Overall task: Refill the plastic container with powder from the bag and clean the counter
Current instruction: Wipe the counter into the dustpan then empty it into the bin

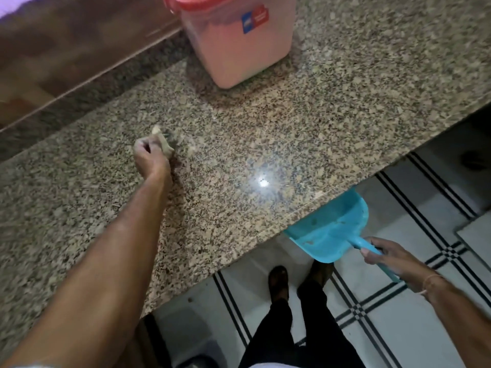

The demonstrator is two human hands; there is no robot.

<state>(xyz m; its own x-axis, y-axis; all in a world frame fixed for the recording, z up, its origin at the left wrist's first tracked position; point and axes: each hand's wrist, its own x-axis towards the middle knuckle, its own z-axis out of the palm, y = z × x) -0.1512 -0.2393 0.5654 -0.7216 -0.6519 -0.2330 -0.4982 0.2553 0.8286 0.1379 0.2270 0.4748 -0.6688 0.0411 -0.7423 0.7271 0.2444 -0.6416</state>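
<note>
L hand (151, 155) is fisted tight round a small bunched cloth (162, 139), fingers curled, pressing it onto the counter (292, 134). R hand (385, 254) is wrapped round the handle of the blue dustpan (329, 235), thumb on top. The pan lip is tucked just under the counter edge, well to the right of the cloth and nearer me. The plastic container (239, 49) stands beyond the cloth, off to its right, w/ a red lid (202, 2) partly cut off by the frame. It looks full of pale powder thru the cloudy wall. Bag not in view.

Risks:
- It's a long sweep from cloth to pan. If I drift off line, powder goes over the edge beside the pan onto the floor (398, 328).
- If the pan sags off the edge, a gap opens & dust drops thru.
- The cloth is small, so a fast swipe prob scatters more than it gathers.
- Speckled stone hides pale dust. I only see a faint smear just right of the cloth and can't tell what else is left.

Materials:
- Counter: hard polished granite, glossy w/ a glare spot.
- Cloth: soft, beige, crumpled.
- Pan: thin rigid plastic, flat scoop w/ raised sides, a few specks inside.
- Container: squarish, rounded corners, translucent.
</note>
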